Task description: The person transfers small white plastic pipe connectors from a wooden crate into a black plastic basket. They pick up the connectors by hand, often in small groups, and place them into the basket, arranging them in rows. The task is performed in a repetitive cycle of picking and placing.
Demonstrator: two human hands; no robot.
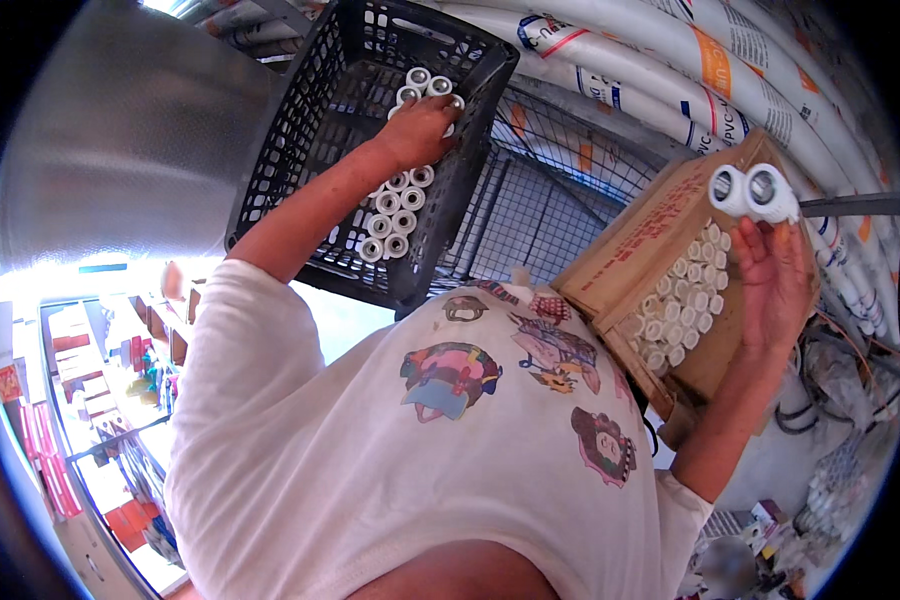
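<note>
My left hand [420,130] reaches into a black plastic crate [319,113]. Its fingers curl down over a cluster of white pipe fittings [418,77] and grip there; the fingertips are partly hidden. Nearer me in the crate, more white ring-ended fittings [388,202] stand in close rows, some with dark or metallic-looking bores. My right hand [775,270] is raised above an open cardboard box [640,233], its fingers closed on two white pipe fittings [756,190] whose round openings show. Inside the box, several smaller translucent white fittings [681,305] sit packed in rows.
Long white plastic pipes [630,50] are stacked behind the crate and box. A wire mesh basket [545,180] stands between these two. A large grey wrapped roll [120,140] is at far left, above bright shelves [120,430]. Plastic bags [835,375] lie at lower right.
</note>
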